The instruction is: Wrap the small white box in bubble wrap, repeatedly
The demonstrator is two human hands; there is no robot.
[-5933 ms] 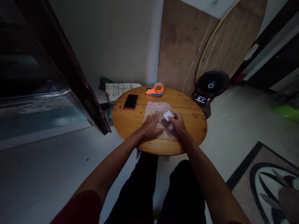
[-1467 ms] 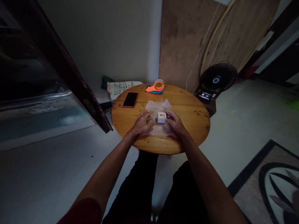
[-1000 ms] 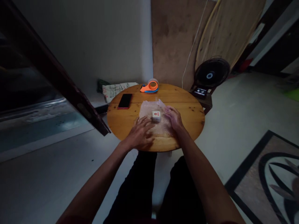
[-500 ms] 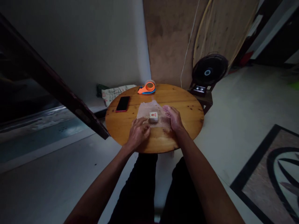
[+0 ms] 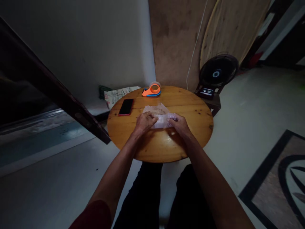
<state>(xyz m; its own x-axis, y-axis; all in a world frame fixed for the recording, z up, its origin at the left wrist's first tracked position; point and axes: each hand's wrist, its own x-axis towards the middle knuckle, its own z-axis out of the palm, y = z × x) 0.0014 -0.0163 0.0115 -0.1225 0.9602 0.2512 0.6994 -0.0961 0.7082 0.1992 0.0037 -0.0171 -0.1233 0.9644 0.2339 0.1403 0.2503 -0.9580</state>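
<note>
The left hand [image 5: 144, 122] of a person seated at a round wooden table [image 5: 166, 149] pinches the near left part of a sheet of translucent bubble wrap [image 5: 162, 121], thumb and fingertips closed on the plastic, while the right hand [image 5: 180, 124] grips its right side, fingers curled around a bunched, pinkish edge. The bubble wrap lies across the middle of the tabletop between the two hands, its near part folded over and its far edge spread flat on the wood. Whatever may be under the fold cannot be made out.

Beyond the wrap, near the table's far edge, sits an orange and blue tape dispenser [image 5: 147, 93] carrying a roll of clear tape. A dark-screened phone [image 5: 126, 107] with a red edge lies face up to the left, well apart from the hands. Just past the far left rim of the table is a pale printed bag [image 5: 116, 95], beside a dark green item [image 5: 103, 91] that is too dim to identify.

To the right, behind the table, a round black fan [image 5: 215, 74] stands above a small device [image 5: 206, 92] with a lit screen. A white cord [image 5: 195, 47] hangs in front of a brown board [image 5: 175, 41] leaning at the wall.
</note>
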